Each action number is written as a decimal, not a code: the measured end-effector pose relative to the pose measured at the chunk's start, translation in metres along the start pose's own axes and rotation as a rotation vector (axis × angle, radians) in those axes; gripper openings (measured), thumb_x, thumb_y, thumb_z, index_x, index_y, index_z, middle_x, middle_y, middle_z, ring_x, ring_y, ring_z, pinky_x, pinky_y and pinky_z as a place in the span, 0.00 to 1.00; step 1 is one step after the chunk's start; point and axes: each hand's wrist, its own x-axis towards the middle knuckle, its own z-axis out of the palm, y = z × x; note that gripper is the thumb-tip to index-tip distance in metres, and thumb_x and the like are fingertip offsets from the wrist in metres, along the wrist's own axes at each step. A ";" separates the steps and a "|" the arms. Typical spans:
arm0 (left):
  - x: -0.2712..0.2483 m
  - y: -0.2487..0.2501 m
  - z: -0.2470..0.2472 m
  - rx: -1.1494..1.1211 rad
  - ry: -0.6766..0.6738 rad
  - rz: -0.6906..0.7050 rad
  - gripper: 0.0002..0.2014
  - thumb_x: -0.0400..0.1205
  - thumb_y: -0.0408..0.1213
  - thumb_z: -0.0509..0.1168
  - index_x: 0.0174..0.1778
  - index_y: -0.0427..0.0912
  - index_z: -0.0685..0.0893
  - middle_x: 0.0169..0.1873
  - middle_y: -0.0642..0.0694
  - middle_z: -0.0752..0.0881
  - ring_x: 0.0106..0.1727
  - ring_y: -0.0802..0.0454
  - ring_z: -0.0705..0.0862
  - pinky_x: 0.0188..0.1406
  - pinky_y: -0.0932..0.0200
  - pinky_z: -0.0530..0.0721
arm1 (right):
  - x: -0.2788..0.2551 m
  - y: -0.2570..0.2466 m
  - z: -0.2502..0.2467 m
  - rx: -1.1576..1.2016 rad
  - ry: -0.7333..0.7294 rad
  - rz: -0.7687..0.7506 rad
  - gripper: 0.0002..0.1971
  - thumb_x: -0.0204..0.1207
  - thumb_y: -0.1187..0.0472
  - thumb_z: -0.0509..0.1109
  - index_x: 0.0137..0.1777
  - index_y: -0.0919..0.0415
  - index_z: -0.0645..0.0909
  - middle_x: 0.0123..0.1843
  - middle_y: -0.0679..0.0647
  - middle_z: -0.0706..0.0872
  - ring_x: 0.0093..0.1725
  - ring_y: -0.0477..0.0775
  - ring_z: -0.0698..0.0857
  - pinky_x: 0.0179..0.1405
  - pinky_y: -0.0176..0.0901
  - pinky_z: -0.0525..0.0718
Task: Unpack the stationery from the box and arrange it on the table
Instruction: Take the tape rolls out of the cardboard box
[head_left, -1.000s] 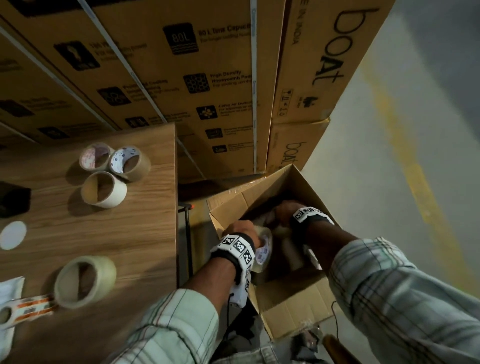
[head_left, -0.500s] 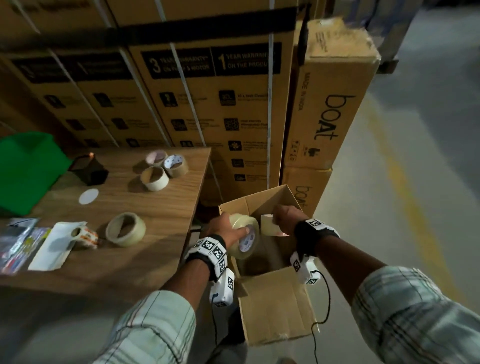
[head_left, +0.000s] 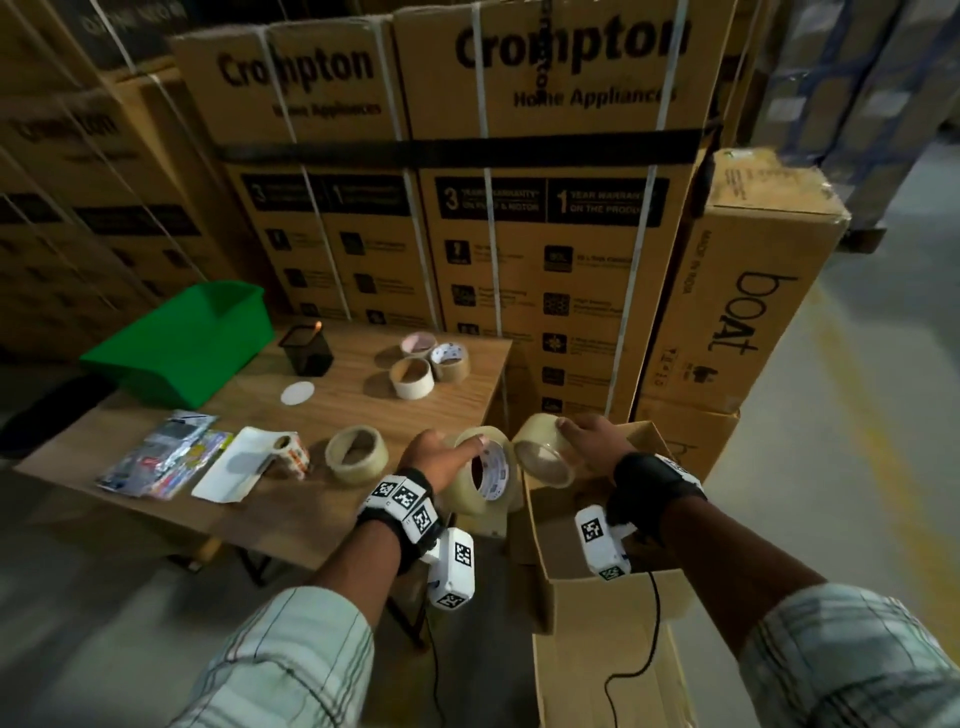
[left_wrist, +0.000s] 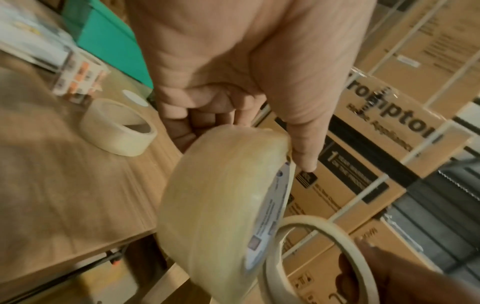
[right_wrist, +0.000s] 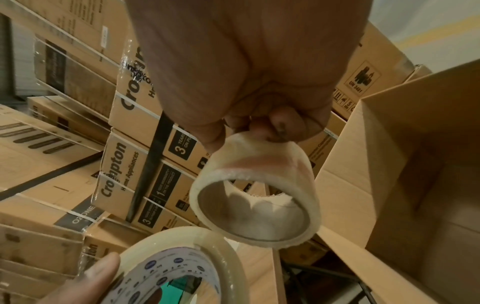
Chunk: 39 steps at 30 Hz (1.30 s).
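A large clear tape roll (head_left: 480, 470) is gripped by the left hand (head_left: 434, 460) just past the table (head_left: 156, 519) edge; a smaller roll (head_left: 543, 452) is pinched by the right hand (head_left: 592, 441) above the open box (head_left: 597, 623). "Crompton Home Appliances" cartons (head_left: 545, 156) are stacked ahead of both hands.

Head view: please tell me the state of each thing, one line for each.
Left hand: grips a thick tape roll, held in the air.
Right hand: grips a clear tape roll, held in the air.
Cardboard box: open, flaps up.
Table: carries four tape rolls, lying flat.
Green bin: tilted.
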 end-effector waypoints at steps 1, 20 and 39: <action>0.001 -0.006 -0.011 -0.042 -0.002 -0.013 0.36 0.70 0.59 0.74 0.67 0.39 0.78 0.62 0.45 0.83 0.58 0.45 0.82 0.55 0.57 0.77 | 0.000 -0.004 0.011 0.004 0.009 0.000 0.15 0.83 0.48 0.59 0.59 0.55 0.80 0.48 0.53 0.86 0.50 0.55 0.85 0.57 0.53 0.83; 0.077 -0.178 -0.220 -0.097 -0.291 -0.022 0.53 0.57 0.70 0.69 0.73 0.37 0.74 0.70 0.38 0.79 0.68 0.40 0.80 0.71 0.46 0.78 | -0.006 -0.093 0.260 -0.209 0.264 0.116 0.20 0.83 0.48 0.59 0.57 0.63 0.83 0.55 0.64 0.85 0.55 0.63 0.84 0.49 0.44 0.76; 0.092 -0.214 -0.162 0.797 -0.259 0.370 0.18 0.84 0.35 0.60 0.71 0.41 0.76 0.74 0.42 0.75 0.75 0.44 0.73 0.72 0.54 0.69 | -0.018 -0.062 0.310 -0.600 0.101 -0.039 0.16 0.76 0.55 0.71 0.64 0.51 0.82 0.61 0.53 0.84 0.58 0.55 0.84 0.57 0.43 0.82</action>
